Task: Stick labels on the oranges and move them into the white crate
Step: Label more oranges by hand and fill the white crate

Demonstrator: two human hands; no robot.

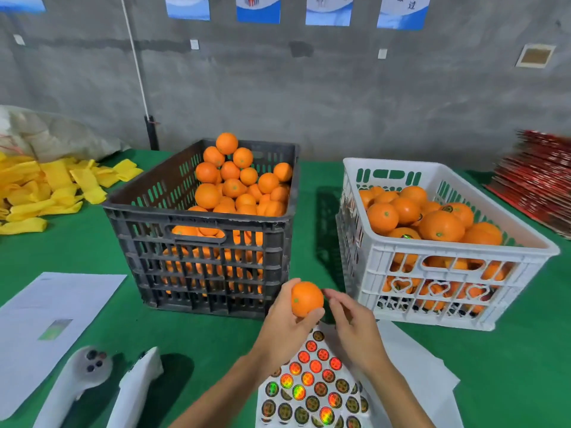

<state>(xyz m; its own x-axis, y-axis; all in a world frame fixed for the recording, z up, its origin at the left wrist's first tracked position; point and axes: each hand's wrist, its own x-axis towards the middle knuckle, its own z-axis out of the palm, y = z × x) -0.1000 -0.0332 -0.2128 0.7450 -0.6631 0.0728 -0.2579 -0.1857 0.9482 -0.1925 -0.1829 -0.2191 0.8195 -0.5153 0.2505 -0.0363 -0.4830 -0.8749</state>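
Head view: my left hand (285,322) grips orange (306,299), fingers curled round it, held above label sheet (312,387), between the two crates. My right hand (352,322) just beside orange, fingers loosely curled, tips near fruit; cannot tell if they pinch label. I see dark crate (200,242) heaped with oranges on green table (191,332). White crate (445,261) at right, part filled with oranges, some labelled.
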